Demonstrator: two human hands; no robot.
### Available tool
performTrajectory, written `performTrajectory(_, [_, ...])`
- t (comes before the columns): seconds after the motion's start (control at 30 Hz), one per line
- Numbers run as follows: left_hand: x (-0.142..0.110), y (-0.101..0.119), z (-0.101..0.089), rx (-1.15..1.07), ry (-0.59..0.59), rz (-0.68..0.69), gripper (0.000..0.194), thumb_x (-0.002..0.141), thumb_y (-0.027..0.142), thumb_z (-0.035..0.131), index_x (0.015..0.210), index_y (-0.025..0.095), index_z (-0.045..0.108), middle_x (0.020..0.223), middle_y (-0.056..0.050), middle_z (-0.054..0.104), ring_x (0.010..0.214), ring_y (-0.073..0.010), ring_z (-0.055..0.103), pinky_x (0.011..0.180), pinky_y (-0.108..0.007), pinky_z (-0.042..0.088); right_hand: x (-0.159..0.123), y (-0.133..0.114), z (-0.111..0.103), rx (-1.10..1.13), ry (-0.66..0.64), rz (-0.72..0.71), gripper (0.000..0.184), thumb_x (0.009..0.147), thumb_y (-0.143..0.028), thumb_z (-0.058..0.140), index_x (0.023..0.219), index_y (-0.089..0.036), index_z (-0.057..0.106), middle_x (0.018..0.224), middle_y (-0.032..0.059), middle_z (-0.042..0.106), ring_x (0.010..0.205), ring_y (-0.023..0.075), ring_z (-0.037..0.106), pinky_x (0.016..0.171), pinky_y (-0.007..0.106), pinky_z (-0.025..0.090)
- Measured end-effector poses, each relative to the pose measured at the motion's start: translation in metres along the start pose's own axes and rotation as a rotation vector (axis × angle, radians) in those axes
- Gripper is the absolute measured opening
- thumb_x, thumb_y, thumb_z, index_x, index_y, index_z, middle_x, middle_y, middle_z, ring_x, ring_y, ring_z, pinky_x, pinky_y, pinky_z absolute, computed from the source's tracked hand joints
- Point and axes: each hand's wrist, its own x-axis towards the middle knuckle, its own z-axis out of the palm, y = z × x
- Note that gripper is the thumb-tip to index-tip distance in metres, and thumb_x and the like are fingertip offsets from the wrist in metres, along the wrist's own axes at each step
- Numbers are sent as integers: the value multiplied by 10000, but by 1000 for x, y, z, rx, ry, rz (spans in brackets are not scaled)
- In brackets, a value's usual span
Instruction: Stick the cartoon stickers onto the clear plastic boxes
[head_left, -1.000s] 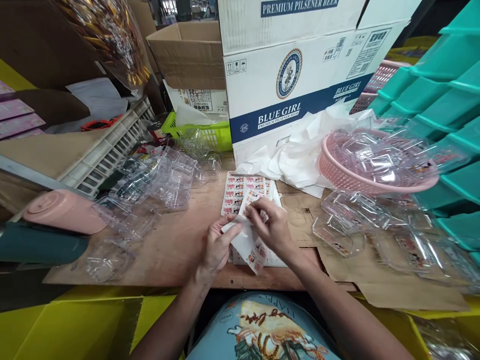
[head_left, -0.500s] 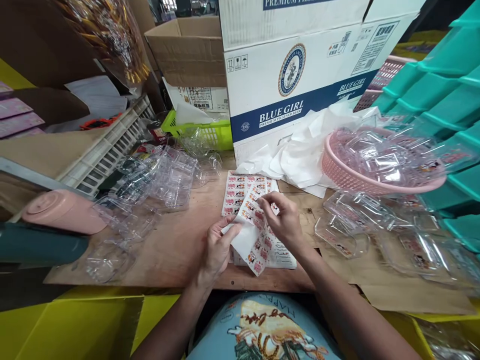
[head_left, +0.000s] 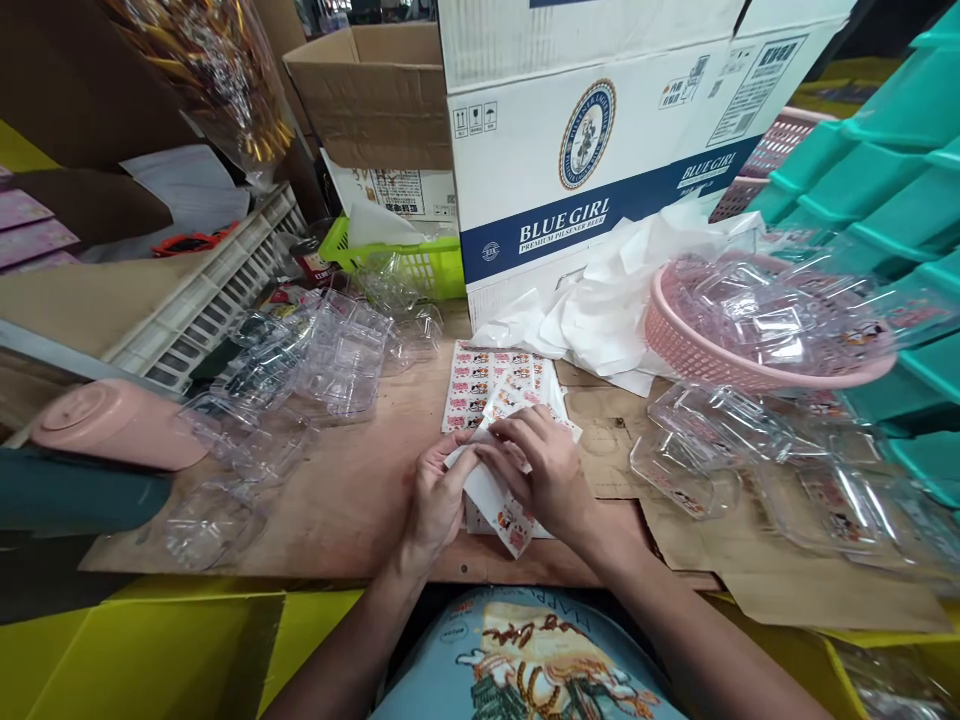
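The left hand [head_left: 439,490] pinches the sheet [head_left: 491,490] between thumb and fingers, above the sticker stack [head_left: 467,385] on the table [head_left: 352,490]. The right hand [head_left: 546,470], fingers curled, meets the sheet's upper part; its grip is unclear.

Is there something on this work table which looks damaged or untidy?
Yes. White papers lie crumpled in a heap in front of the beer carton, and the cardboard on the right has a torn-looking edge.
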Motion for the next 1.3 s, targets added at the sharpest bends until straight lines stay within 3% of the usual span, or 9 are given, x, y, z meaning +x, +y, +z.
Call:
performTrajectory(0.27, [-4, 2, 5, 35, -40, 46, 132, 726, 268, 775, 819, 175, 762, 759, -4, 730, 665, -120, 610, 647, -212, 458, -11, -3, 13, -28, 28, -31, 125, 950, -141, 508, 950, -201, 618, 850, 85, 638, 800, 223, 540, 773, 394, 466])
performTrajectory(0.5, [7, -6, -15, 102, -41, 5, 216, 749, 308, 746, 922, 179, 761, 782, -26, 732, 657, -144, 625, 657, -249, 487, 5, 15, 7, 452, 268, 455, 186, 954, -319, 544, 817, -201, 584, 736, 15, 587, 665, 151, 536, 619, 275, 443])
performTrajectory(0.6, [16, -2, -26, 384, 81, 252, 266, 739, 284, 748, 987, 192, 766, 977, -72, 701, 902, -210, 645, 804, -301, 513, 18, 25, -7, 538, 474, 525, 177, 952, -352, 552, 853, -206, 566, 759, 3, 551, 671, 139, 520, 637, 267, 445])
performTrajectory(0.67, [15, 6, -22, 577, 180, 460, 346, 732, 288, 770, 1070, 219, 760, 1126, -94, 637, 1111, -247, 578, 970, -339, 466, 23, 25, -14, 463, 560, 473, 131, 959, -322, 549, 885, -215, 562, 800, 13, 550, 717, 148, 527, 685, 288, 451])
performTrajectory(0.73, [8, 16, -7, 608, 91, 473, 315, 794, 364, 735, 1079, 233, 764, 1184, -101, 608, 1194, -257, 530, 1063, -357, 403, 23, 21, -16, 306, 569, 340, 51, 953, -256, 562, 911, -229, 570, 838, 28, 574, 779, 171, 543, 748, 329, 456])
performTrajectory(0.87, [-6, 31, 29, 107, -352, 57, 626, 914, 673, 405, 1018, 177, 773, 1116, -127, 689, 1171, -282, 573, 1046, -411, 435, 6, 9, -9, -50, 367, -68, 191, 878, -124, 628, 995, -274, 611, 843, 23, 639, 822, 208, 563, 967, 497, 402])
performTrajectory(1.0, [-2, 31, 35, -206, -361, -145, 764, 867, 770, 347, 982, 147, 775, 1115, -153, 712, 1226, -313, 555, 1050, -425, 444, -15, 4, -9, -119, 166, -185, 419, 851, -225, 708, 1245, -303, 588, 1023, 63, 684, 986, 280, 577, 1048, 601, 326])
performTrajectory(1.13, [-1, 27, 20, -54, -249, 75, 742, 889, 751, 322, 1041, 173, 762, 1319, -132, 621, 1350, -304, 463, 1159, -422, 335, -15, -2, -24, -13, 199, -62, 453, 895, -261, 659, 1336, -266, 554, 1091, 103, 623, 1013, 274, 565, 912, 496, 447])
performTrajectory(1.3, [-8, 35, 6, 824, -445, 651, 734, 820, 750, 491, 1296, 211, 635, 1543, -136, 372, 1470, -376, 237, 1219, -539, 154, 5, -21, -50, -308, -10, -248, 374, 925, -144, 549, 1289, -209, 606, 1204, 128, 601, 1138, 308, 507, 1015, 625, 360])
